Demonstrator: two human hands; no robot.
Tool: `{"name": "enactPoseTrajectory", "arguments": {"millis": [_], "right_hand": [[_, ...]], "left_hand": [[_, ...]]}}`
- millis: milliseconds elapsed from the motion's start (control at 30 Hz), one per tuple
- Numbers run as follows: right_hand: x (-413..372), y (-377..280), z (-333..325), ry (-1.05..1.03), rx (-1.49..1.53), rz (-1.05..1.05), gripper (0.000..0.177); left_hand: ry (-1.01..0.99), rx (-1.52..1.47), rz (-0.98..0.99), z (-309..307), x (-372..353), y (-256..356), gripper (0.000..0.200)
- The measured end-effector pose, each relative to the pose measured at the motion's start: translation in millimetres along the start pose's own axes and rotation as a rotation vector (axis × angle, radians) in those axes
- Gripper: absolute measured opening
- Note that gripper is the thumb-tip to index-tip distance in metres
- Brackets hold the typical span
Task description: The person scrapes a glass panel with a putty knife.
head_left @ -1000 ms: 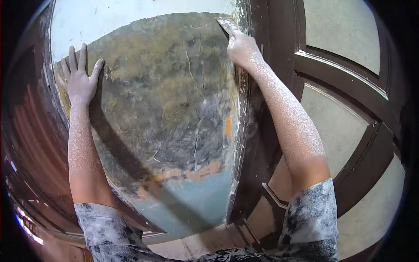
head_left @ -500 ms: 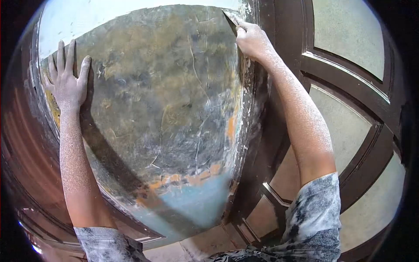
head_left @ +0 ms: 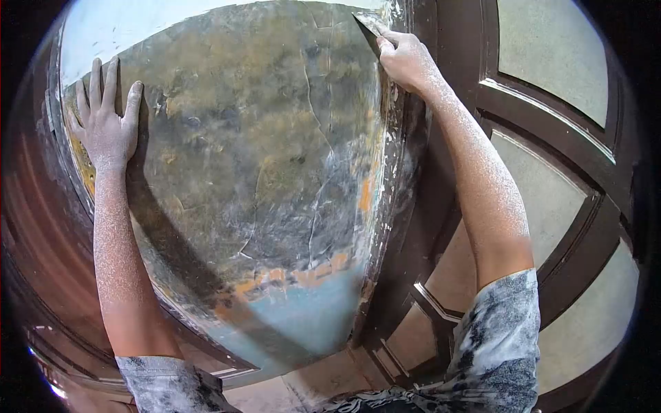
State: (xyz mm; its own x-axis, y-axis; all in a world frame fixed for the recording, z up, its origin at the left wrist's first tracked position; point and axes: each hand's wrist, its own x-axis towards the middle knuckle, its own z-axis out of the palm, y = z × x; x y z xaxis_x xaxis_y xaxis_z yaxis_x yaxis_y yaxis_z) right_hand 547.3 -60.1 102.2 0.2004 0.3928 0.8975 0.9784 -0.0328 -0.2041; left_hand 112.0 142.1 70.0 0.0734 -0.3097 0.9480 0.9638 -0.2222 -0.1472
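Observation:
A patchy grey-brown wall (head_left: 227,131) fills the middle of the view, with cracks, orange spots and a pale blue strip low down. White coating (head_left: 131,27) covers its top, ending in a curved edge. My left hand (head_left: 110,131) lies flat on the wall at the left, fingers spread upward and tips at the white edge. At the upper right, my right hand (head_left: 410,60) is closed round a putty knife (head_left: 370,25). Its blade rests against the wall by the right-hand frame, near the white edge. White dust coats both hands and forearms.
Along the wall's right side runs a dark wooden frame (head_left: 406,158) with chipped white flecks. Dark panelled woodwork (head_left: 551,127) with pale panels stands to the right. Reddish-brown wood (head_left: 48,227) curves along the left. Pale floor (head_left: 323,378) shows below.
My right hand and the putty knife have shifted slightly right and down in view. The left hand stays on the wall, a little higher in view.

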Motion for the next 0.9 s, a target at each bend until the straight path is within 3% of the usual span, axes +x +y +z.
{"name": "enactPoseTrajectory", "arguments": {"millis": [100, 167, 200, 300, 433, 500, 567, 633, 700, 900], "right_hand": [[12, -1, 2, -0.017, 0.065, 0.058, 0.037], [11, 4, 10, 0.069, -0.004, -0.039, 0.039], [8, 3, 10, 0.005, 0.046, 0.043, 0.039], [12, 15, 10, -0.002, -0.016, -0.064, 0.04], [18, -9, -10, -0.17, 0.093, 0.19, 0.044], [22, 3, 3, 0.005, 0.046, -0.017, 0.044], [27, 7, 1, -0.046, 0.039, 0.1, 0.044], [37, 12, 6, -0.003, 0.099, -0.043, 0.042], [35, 12, 16, 0.038, 0.103, -0.047, 0.041], [39, 28, 28, 0.082, 0.067, -0.109, 0.042]], "left_hand": [[-0.003, 0.028, -0.004, -3, 0, -2, 0.061], [0.026, -0.031, 0.02, -5, 2, 0, 0.06], [0.023, -0.037, 0.016, -4, 1, 1, 0.06], [0.062, -0.032, 0.028, -2, 3, 0, 0.06], [0.076, -0.047, 0.045, -2, 3, -1, 0.059], [0.051, -0.007, 0.034, -2, 2, -2, 0.059], [0.035, 0.03, 0.026, -3, 2, -2, 0.059], [0.03, 0.022, 0.042, -7, 3, -1, 0.059], [-0.04, 0.094, -0.006, -8, 3, 0, 0.058], [-0.008, 0.041, -0.015, -7, 2, -1, 0.058]]}}
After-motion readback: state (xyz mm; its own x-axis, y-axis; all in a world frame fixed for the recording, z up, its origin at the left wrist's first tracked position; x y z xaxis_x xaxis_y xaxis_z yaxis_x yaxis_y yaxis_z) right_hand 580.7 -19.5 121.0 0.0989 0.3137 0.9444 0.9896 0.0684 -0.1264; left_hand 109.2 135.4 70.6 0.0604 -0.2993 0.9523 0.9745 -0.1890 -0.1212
